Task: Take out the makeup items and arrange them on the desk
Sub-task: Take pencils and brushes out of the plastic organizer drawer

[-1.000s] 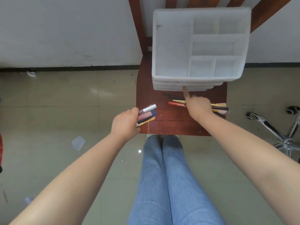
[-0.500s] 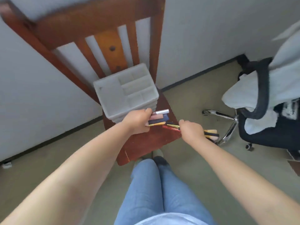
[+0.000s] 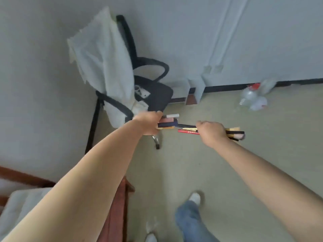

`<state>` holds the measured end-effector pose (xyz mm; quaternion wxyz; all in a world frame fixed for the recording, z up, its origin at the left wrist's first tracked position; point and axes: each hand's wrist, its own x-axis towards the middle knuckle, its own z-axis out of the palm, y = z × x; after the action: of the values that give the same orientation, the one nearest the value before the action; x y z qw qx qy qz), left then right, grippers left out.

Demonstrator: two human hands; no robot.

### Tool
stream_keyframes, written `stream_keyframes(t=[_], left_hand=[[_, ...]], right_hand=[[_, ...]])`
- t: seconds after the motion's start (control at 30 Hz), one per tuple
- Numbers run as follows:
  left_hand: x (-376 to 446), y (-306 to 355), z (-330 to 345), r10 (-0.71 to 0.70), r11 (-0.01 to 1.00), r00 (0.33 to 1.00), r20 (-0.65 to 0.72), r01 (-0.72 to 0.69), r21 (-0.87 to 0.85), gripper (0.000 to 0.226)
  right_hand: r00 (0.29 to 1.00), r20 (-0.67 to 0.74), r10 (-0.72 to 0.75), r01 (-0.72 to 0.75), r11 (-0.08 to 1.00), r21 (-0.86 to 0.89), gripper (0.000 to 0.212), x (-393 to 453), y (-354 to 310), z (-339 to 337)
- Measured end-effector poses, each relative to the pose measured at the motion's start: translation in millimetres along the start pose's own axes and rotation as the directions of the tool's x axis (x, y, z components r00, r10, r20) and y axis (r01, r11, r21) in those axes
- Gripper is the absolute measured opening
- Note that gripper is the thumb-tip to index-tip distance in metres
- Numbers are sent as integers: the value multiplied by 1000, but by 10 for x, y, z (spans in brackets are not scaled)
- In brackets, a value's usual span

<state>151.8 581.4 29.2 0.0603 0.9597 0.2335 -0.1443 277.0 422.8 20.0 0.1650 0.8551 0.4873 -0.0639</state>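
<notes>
Carrying is the step in hand, judged from the head view: both hands are full and out over the floor. The left hand (image 3: 148, 124) grasps a stack of small makeup cases (image 3: 167, 122), a silver-capped tube on top. The right hand (image 3: 212, 132) grips a bundle of makeup pencils and brushes (image 3: 188, 131). No bench shows; the office chair (image 3: 150, 95) stands ahead, the white organiser tray (image 3: 19, 205) at lower left. Next comes finding the bench and laying items out singly.

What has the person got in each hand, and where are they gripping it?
The left hand grips a bundle of short makeup sticks by one end. The right hand holds a bunch of brushes and pencils around the middle.
</notes>
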Motion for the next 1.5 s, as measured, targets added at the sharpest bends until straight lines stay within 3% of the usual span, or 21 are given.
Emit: stream_keyframes(t=[0.1,0.23,0.43,0.6,0.73,0.97,1.37,1.5], left_hand=[[447,1046,-307,215,971,976,-27,-211,114,28],[932,2699,-651,474,859,880,-23,-456,234,26],[1435,5353,-943,734,652,679,5,-708,271,30],[1576,7303,-1243,895,403,445,27,-834,377,32],[1723,8603,-1564,952,267,306,24,-865,425,34],[2352,10752,-1898,986,112,156,54,-872,477,35],[3042,14233,-2705,999,-27,-1,53,-862,506,27],[3248,15418,-2585,998,-30,0,60,-865,501,27]], right_hand=[[975,22,222,-223,973,65,34,-473,948,200],[880,53,473,-475,867,150,36,-1161,2285,519],[664,112,740,-744,636,207,36,-2368,4277,1015],[475,174,863,-872,435,225,33,-3275,5607,1255],[321,189,928,-937,282,206,33,-3833,6602,1364],[142,178,974,-977,109,182,33,-4484,8541,1603],[-57,125,990,-962,-88,258,34,-5581,11729,1994],[-40,126,991,-963,-71,258,37,-6016,12741,2384]])
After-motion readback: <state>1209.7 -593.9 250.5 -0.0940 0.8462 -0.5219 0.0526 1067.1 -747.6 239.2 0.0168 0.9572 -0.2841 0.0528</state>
